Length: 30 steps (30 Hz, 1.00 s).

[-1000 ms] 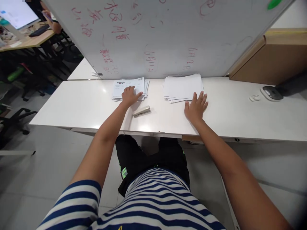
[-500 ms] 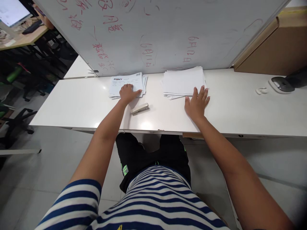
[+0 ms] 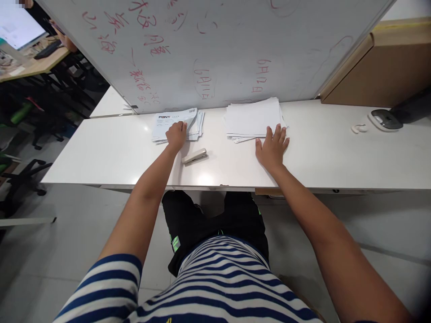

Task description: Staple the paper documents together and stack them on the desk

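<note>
My left hand (image 3: 176, 135) is closed on the near right corner of the top sheet of paper (image 3: 167, 118), which bends up off the left stack of printed sheets (image 3: 200, 127). "PONY" is printed on that sheet. My right hand (image 3: 272, 148) lies with fingers spread, its fingertips on the near right edge of a stack of blank white paper (image 3: 252, 119). Between the two stacks, closer to me, a beige stapler (image 3: 194, 156) rests on the white table (image 3: 232, 166). Neither hand touches the stapler.
A whiteboard (image 3: 229, 54) with red writing stands along the table's back edge. At the right are a cardboard box (image 3: 380, 72), a dark and white rounded device (image 3: 385, 120) and a small white object (image 3: 358, 128). A person's hand (image 3: 67, 41) shows near a monitor (image 3: 22, 24) at far left.
My left hand has closed its fingers and lifted the corner of the top printed sheet, which lay flat before. My right hand stays on the blank stack. The view has shifted slightly.
</note>
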Tool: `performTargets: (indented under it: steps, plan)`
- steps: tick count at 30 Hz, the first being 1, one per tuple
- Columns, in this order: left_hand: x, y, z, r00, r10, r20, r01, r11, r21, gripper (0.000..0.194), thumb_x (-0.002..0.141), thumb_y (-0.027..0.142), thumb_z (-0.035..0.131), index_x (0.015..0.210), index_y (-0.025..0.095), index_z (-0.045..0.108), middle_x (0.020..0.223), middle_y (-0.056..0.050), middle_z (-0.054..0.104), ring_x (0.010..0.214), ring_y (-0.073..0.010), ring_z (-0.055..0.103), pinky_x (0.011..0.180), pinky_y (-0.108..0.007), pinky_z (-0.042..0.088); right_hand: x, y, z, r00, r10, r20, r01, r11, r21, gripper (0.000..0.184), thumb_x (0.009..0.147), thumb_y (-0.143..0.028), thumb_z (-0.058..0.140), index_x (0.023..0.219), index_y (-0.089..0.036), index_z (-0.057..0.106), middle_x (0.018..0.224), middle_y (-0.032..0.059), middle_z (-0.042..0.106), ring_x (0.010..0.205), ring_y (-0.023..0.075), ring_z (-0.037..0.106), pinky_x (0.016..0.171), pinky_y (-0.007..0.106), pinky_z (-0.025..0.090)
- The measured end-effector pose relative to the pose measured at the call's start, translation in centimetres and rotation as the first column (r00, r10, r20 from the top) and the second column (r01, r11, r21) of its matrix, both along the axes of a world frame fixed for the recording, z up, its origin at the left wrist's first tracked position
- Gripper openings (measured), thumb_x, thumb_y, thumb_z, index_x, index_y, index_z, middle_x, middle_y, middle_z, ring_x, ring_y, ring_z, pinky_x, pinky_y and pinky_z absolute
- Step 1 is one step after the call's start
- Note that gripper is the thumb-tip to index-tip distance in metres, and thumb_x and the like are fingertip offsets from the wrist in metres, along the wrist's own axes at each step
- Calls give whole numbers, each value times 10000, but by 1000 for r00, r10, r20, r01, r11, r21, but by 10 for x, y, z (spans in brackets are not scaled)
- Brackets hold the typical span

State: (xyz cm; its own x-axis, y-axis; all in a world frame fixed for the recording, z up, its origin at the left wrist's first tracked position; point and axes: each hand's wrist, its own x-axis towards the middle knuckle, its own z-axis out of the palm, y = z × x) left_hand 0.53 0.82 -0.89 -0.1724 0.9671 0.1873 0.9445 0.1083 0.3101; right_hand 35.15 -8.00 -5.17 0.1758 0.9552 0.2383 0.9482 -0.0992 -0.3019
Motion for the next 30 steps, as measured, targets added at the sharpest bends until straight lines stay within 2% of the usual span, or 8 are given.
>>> performTargets:
  steps: [4, 8, 14, 19, 30]
  plan:
    - [2, 1, 1, 986, -39, 164, 27, 997, 74, 261, 941, 349, 436, 842, 207, 631, 916, -83, 679, 899, -237, 596, 796, -332, 403, 1, 1, -1, 1000, -2, 4, 2, 1000, -8, 637, 978, -441, 306, 1528, -130, 230, 1627, 226, 118, 1506, 383, 50, 1115, 688, 156]
    - [1, 4, 2, 965, -12, 262, -13, 996, 93, 206, 875, 353, 525, 756, 202, 600, 802, -53, 652, 788, -200, 559, 736, -306, 394, 2, 2, -4, 1000, -3, 7, 3, 1000, 7, 633, 977, -451, 296, 1534, -162, 212, 1630, 208, 120, 1506, 384, 53, 1105, 702, 158]
    - [-2, 6, 3, 954, 45, 296, -73, 994, 84, 202, 849, 363, 564, 725, 204, 559, 761, -37, 617, 748, -184, 532, 720, -306, 391, 2, 2, -4, 1000, 2, 9, -2, 1000, 6, 631, 979, -452, 295, 1523, -138, 242, 1626, 223, 131, 1505, 386, 66, 1111, 687, 166]
    - [-1, 2, 5, 942, 26, 335, -68, 991, 114, 232, 841, 348, 576, 670, 205, 510, 706, -21, 586, 703, -167, 517, 695, -297, 386, 2, 2, -3, 1000, 3, -4, -3, 1000, 9, 623, 978, -448, 295, 1527, -162, 226, 1627, 213, 131, 1505, 384, 60, 1103, 705, 158]
    - [0, 1, 6, 938, 23, 347, -72, 989, 129, 253, 837, 331, 598, 644, 205, 493, 665, -5, 557, 676, -158, 492, 675, -287, 370, 0, 0, 2, 1000, -8, 16, 9, 999, -31, 632, 985, -446, 291, 1519, -108, 261, 1627, 224, 139, 1507, 379, 75, 1132, 658, 164]
